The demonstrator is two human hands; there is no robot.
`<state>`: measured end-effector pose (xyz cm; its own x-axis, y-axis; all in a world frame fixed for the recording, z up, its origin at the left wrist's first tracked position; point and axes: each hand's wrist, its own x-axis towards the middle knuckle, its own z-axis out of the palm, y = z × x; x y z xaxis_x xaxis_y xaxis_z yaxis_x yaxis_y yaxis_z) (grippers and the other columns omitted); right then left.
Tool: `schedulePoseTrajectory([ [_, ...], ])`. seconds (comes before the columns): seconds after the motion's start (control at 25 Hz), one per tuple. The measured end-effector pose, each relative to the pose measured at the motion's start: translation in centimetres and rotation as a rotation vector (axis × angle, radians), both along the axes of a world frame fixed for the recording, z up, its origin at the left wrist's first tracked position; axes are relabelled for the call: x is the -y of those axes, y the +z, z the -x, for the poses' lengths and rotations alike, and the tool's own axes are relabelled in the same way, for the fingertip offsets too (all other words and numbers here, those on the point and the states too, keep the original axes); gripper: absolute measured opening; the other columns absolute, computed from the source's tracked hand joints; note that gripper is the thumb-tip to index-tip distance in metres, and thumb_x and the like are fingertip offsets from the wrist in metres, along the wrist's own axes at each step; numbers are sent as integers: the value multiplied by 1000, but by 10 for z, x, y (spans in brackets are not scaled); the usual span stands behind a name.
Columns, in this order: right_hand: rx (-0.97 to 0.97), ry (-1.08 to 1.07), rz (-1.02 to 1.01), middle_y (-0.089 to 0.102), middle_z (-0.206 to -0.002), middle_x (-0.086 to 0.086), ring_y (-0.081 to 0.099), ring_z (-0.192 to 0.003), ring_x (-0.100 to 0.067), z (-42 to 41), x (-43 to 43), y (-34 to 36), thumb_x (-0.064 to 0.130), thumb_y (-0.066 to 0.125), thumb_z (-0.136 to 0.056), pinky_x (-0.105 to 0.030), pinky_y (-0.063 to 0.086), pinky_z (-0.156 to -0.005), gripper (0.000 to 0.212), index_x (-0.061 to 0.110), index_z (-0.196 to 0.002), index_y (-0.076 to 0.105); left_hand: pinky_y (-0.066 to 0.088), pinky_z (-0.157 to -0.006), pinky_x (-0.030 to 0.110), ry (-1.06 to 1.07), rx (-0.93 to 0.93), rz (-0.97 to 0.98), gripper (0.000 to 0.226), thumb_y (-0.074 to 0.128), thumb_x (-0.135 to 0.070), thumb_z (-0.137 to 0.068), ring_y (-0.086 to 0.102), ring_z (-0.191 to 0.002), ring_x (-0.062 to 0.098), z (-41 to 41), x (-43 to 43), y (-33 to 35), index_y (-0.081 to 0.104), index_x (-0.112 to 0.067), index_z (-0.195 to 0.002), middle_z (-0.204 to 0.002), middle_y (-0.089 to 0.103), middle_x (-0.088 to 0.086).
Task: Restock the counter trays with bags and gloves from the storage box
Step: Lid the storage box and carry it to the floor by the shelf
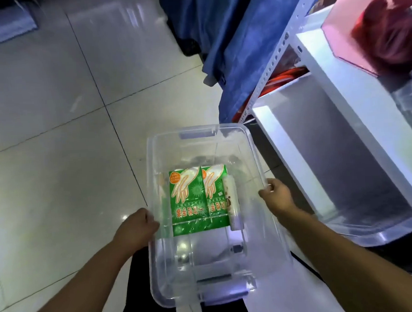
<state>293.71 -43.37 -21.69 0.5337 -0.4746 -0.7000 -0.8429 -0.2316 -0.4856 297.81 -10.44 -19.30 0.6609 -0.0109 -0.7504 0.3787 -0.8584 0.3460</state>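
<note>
A pale tiled floor with dark grout lines fills the left and centre of the view. A white metal shelving unit with a perforated upright stands on the right, and a blue cloth hangs at its far end. The clear plastic storage box, lid off, sits low in the centre just beside the shelving and is held between both hands. Whether anything supports it from below cannot be told. A second clear bin rests on the lowest shelf. A pink carton lies on an upper shelf with a red bag on it, the bag blurred. Inside the storage box two green glove packets lie flat side by side, touching: the left packet and the right packet, each printed with a white glove outline. The left hand grips the box's left rim, fingers curled over the edge. The right hand grips the right rim, thumb on top of the edge. A white roll of bags lies along the right edge of the right packet, partly overlapping it.
</note>
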Motion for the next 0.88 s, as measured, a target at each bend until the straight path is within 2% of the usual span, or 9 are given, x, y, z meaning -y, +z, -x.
schedulePoseTrajectory([
  [0.12, -17, 26, 34, 57, -90, -4, 58, -84, -23, -26, 3, -72, 6, 55, -86, -32, 50, -70, 37, 9, -123, 51, 54, -75, 45, -22, -47, -25, 12, 59, -16, -81, 65, -74, 32, -24, 4, -80, 54, -5, -82, -81, 67, 16],
  [0.24, -6, 22, 82, 59, -94, -7, 61, -91, -31, -49, 5, -144, 3, 55, -85, -42, 53, -79, 28, 9, -112, 57, 50, -66, 35, -29, -61, -38, 18, 63, -15, -80, 64, -67, 29, -43, 7, -159, 48, -14, -71, -73, 66, 13],
  [0.28, -5, -3, 87, 58, -97, -6, 60, -95, -30, -57, 5, -165, 2, 55, -85, -42, 53, -82, 30, 10, -114, 56, 46, -60, 31, -25, -57, -43, 22, 64, -16, -80, 62, -63, 25, -47, 7, -183, 45, -17, -68, -69, 65, 9],
  [0.36, -2, -63, 84, 56, -108, -4, 56, -99, -25, -69, 5, -197, 2, 55, -86, -33, 49, -81, 39, 13, -124, 51, 34, -50, 24, -16, -40, -58, 26, 63, -16, -80, 55, -57, 15, -52, 9, -220, 42, -21, -67, -63, 59, 0],
  [0.44, 13, -102, 74, 56, -118, -7, 53, -99, -21, -77, 4, -221, 0, 53, -86, -28, 45, -78, 45, 15, -128, 48, 28, -48, 22, -15, -22, -71, 20, 61, -17, -81, 52, -58, 14, -52, 11, -245, 44, -19, -70, -64, 55, -3],
  [0.52, 18, -139, 41, 53, -126, -9, 51, -98, -21, -82, 5, -234, -4, 51, -85, -28, 47, -76, 49, 16, -130, 45, 29, -50, 24, -27, -16, -91, 11, 59, -19, -81, 53, -67, 20, -51, 14, -259, 50, -14, -80, -73, 58, 2],
  [0.68, 27, -142, -3, 48, -134, -13, 52, -107, -25, -81, 1, -245, -8, 51, -85, -25, 47, -78, 55, 17, -133, 40, 37, -65, 29, -78, -27, -98, 24, 57, -20, -84, 61, -90, 32, -49, 15, -276, 54, -4, -101, -99, 65, 18],
  [0.8, 31, -12, 101, 48, -138, -11, 49, -122, -28, -73, -2, -228, -1, 56, -86, -25, 39, -89, 53, 14, -135, 41, 40, -71, 30, -233, -67, -216, 33, 52, -28, -87, 60, -97, 31, -54, 14, -263, 49, -7, -113, -110, 63, 15],
  [0.88, 69, 36, 171, 49, -138, -8, 48, -124, -25, -61, -2, -202, 4, 57, -86, -27, 38, -97, 49, 15, -133, 45, 43, -72, 31, -372, 13, -277, 29, 48, -25, -88, 60, -97, 31, -60, 21, -238, 47, -9, -113, -110, 63, 13],
])
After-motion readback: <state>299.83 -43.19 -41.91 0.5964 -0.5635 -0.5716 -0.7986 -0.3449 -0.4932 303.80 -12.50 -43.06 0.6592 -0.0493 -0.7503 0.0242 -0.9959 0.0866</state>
